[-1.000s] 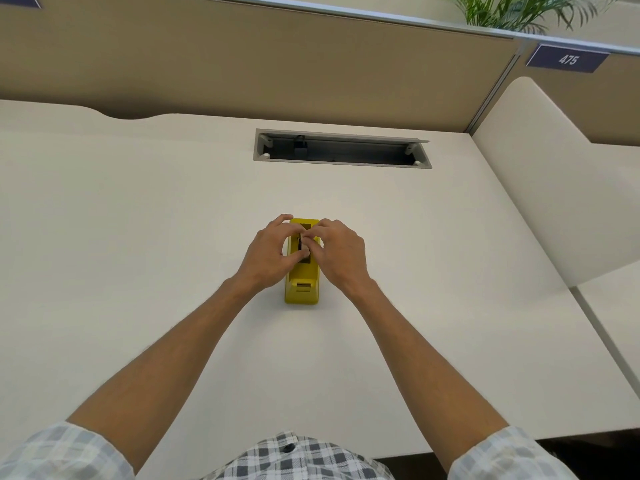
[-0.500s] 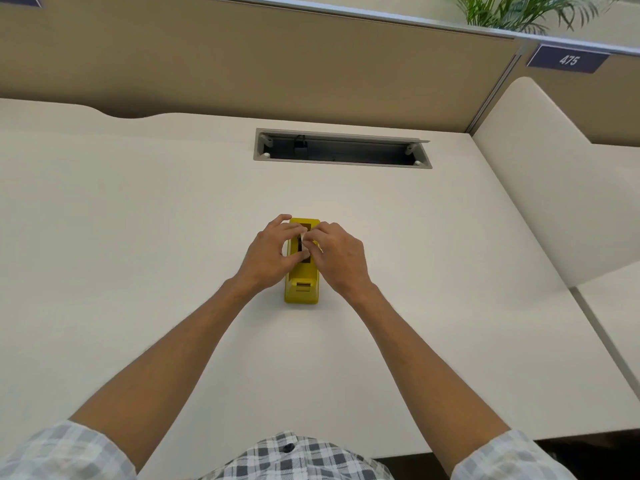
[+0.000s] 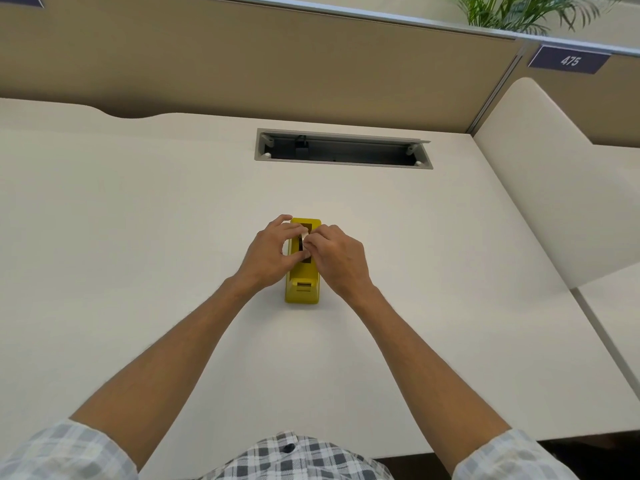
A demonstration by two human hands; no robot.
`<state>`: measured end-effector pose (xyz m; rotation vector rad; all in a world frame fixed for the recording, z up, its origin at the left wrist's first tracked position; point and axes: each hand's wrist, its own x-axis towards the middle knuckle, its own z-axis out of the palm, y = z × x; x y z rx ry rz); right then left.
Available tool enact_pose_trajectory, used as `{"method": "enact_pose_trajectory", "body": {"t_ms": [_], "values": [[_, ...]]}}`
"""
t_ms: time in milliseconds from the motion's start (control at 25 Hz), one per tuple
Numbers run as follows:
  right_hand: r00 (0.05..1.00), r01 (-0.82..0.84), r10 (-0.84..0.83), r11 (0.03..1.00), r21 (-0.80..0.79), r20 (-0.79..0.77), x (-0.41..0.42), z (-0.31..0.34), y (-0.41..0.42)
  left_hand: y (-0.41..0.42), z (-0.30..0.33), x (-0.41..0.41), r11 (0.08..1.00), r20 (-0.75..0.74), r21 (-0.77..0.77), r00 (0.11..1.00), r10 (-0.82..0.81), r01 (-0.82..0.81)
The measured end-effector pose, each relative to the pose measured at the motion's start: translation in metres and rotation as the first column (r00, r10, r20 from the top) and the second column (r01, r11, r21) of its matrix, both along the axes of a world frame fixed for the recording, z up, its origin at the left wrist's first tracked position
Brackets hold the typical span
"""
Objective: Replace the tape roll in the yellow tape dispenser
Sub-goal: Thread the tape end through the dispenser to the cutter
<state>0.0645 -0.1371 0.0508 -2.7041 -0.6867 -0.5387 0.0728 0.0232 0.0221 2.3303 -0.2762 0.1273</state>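
Observation:
The yellow tape dispenser (image 3: pixel 302 289) stands in the middle of the white desk, its cutter end toward me. Both hands meet over its open top slot. My left hand (image 3: pixel 272 256) curls around a pale tape roll (image 3: pixel 304 237) from the left, thumb below and fingers above. My right hand (image 3: pixel 337 259) pinches the same roll from the right with its fingertips. The roll sits at the slot, mostly hidden by my fingers, with only a thin pale edge and a dark core showing.
A grey cable tray opening (image 3: pixel 343 148) is set into the desk behind the dispenser. A tan partition wall (image 3: pixel 277 64) runs along the back. A white side panel (image 3: pixel 554 188) rises on the right, and the desk's front edge is near my shirt.
My fingers have shifted slightly at the dispenser's slot, and a pale edge of the roll now shows between them. The dispenser has stayed in place.

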Motion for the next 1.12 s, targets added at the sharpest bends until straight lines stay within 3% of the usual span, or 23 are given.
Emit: {"method": "enact_pose_trajectory", "body": {"t_ms": [200,520,1120], "values": [[0.992,0.046,-0.052,0.997,-0.059,-0.113,0.004,-0.005,0.003,0.000,0.002,-0.003,1.000,-0.005,-0.018,1.000,-0.021,0.021],[0.981,0.073,-0.072,0.997,-0.001,-0.181,0.001,0.000,0.000,0.001,-0.002,-0.015,0.973,-0.149,-0.225,0.986,-0.081,0.046],[0.959,0.120,-0.123,0.992,-0.028,-0.257,-0.016,0.001,0.005,0.007,-0.020,-0.013,0.975,-0.160,-0.220,0.984,-0.075,0.038]]}}
